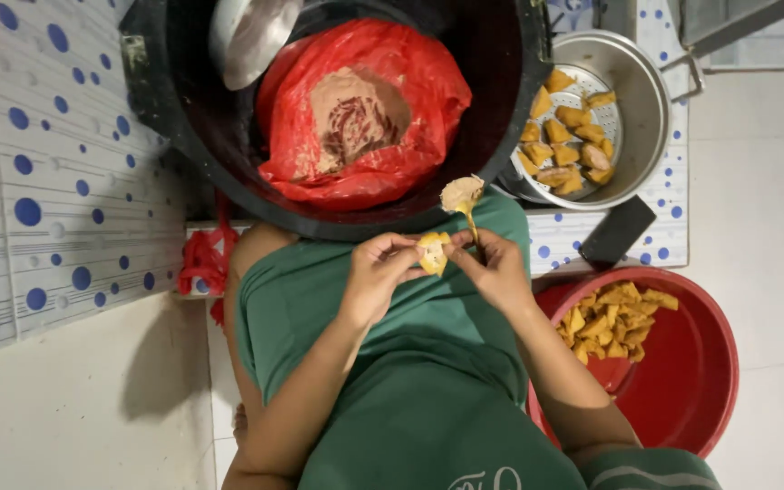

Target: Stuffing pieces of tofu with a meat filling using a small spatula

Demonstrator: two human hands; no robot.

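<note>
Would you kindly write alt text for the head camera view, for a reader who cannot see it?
Seen from above, a person's left hand holds a yellow dough piece while the right hand holds a spoon of filling. Ahead are a black tub with a red bag, a metal steamer pot and a red basin.

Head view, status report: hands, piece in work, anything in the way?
Left hand pinches yellow tofu puff. Right hand holds spoon heaped with pale filling. Black basin with red bag just ahead; nothing between.

left hand [376, 272] holding dumpling [433, 252], right hand [498, 265] spoon [463, 197]
</note>
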